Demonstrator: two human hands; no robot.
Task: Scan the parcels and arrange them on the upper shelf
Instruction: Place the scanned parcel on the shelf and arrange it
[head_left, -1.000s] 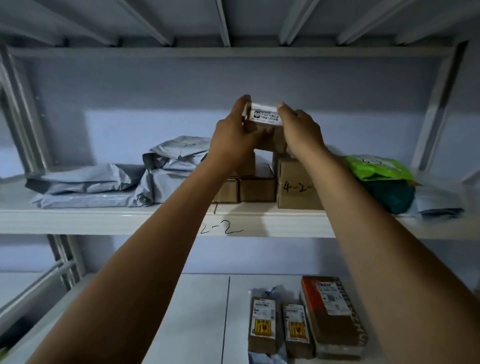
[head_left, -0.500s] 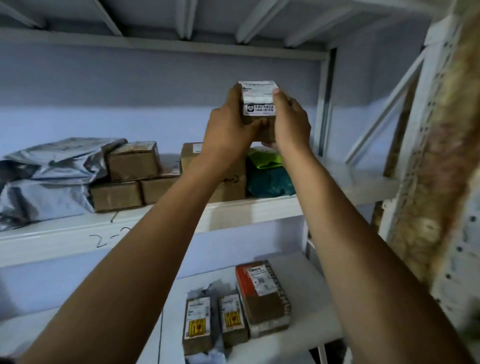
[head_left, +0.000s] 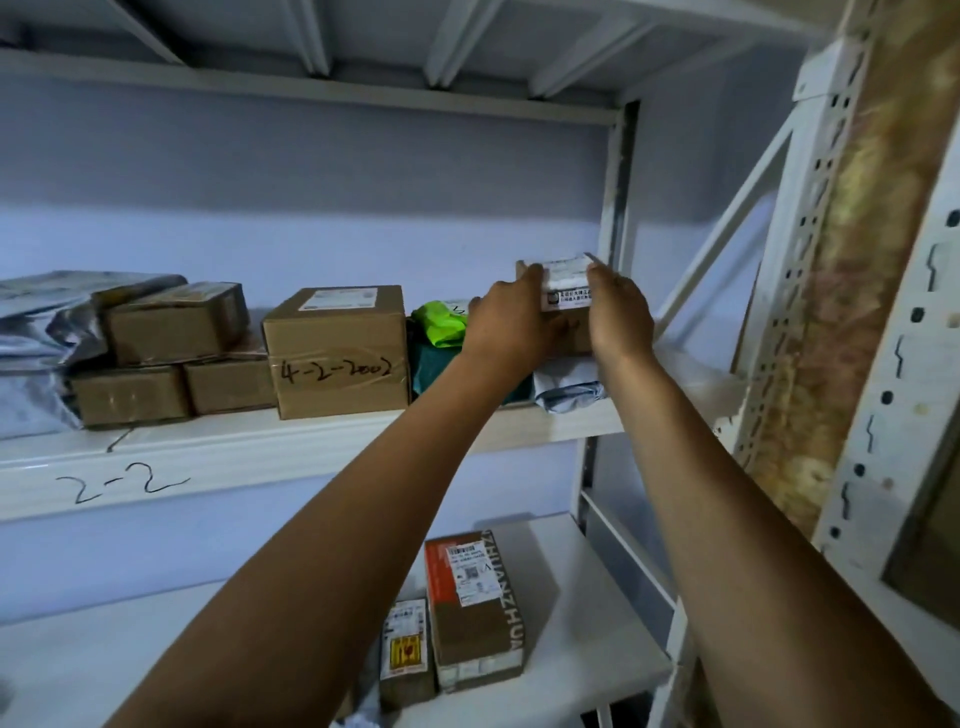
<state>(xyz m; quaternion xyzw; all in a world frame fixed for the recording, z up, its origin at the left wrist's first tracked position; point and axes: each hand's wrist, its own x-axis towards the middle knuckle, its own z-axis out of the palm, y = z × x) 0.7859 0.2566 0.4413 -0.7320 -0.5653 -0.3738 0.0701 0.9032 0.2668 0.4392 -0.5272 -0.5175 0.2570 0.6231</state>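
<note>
Left hand (head_left: 506, 325) and right hand (head_left: 621, 317) grip parcel (head_left: 566, 280), seemingly beside post (head_left: 615, 208).

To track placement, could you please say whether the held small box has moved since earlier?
Yes: the small box has gone right and down, from above the box marked 4-2-2002 to beyond the green parcel.

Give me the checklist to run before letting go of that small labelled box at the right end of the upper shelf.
1. Grip on the small box: the left hand and right hand hold its sides. Ok.
2. Box over the upper shelf, behind its front edge. Ok.
3. Box seated on the grey mailer below. Cannot tell; the hands hide its base.
4. Firm, flat support. Not ok; the mailer looks soft and rumpled.
5. Label facing outward. Ok.
</note>
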